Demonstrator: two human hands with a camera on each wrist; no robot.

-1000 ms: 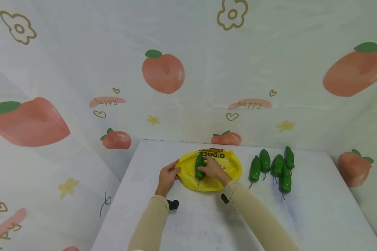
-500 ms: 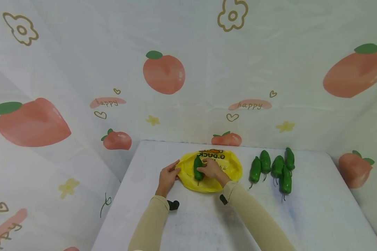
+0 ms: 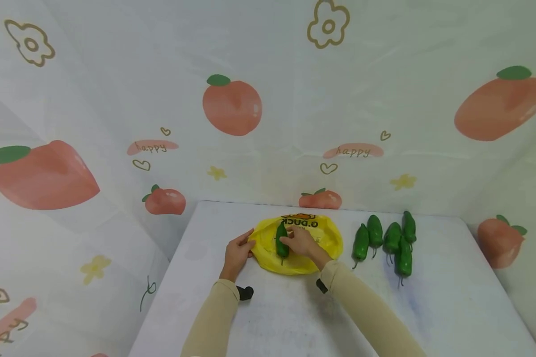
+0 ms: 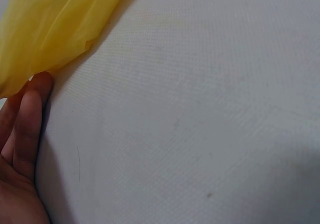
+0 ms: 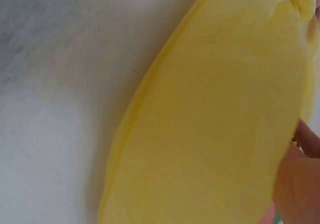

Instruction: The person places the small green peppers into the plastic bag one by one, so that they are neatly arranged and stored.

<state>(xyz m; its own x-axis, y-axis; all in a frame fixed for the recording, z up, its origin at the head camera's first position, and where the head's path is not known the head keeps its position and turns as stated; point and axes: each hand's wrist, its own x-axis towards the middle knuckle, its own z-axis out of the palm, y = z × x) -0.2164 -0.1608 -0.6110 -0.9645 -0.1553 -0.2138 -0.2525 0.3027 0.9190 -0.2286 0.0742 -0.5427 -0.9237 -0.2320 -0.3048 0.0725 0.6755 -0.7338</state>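
Observation:
In the head view, a yellow plastic bag [image 3: 290,268] with printed lettering lies spread on the table, its mouth open. My left hand [image 3: 236,255] pinches the bag's left edge. The same edge shows in the left wrist view, where fingers [image 4: 30,116] meet the yellow plastic [image 4: 65,27]. My right hand [image 3: 302,242] grips a green pepper [image 3: 282,244] over the bag's mouth, with the stem towards me. In the right wrist view the bag wall [image 5: 200,129] fills the middle and hides the pepper; part of the right hand [image 5: 299,181] shows at the right edge.
Several green peppers [image 3: 361,243] lie in a loose group to the right of the bag. The white table [image 3: 277,317] runs back to a white wall covering [image 3: 268,168] printed with fruit. Black straps [image 3: 245,292] sit by the wrists.
The right hand and the pepper have shifted very slightly left and towards me over the bag. The left hand stays on the bag's edge, and the loose peppers lie as before.

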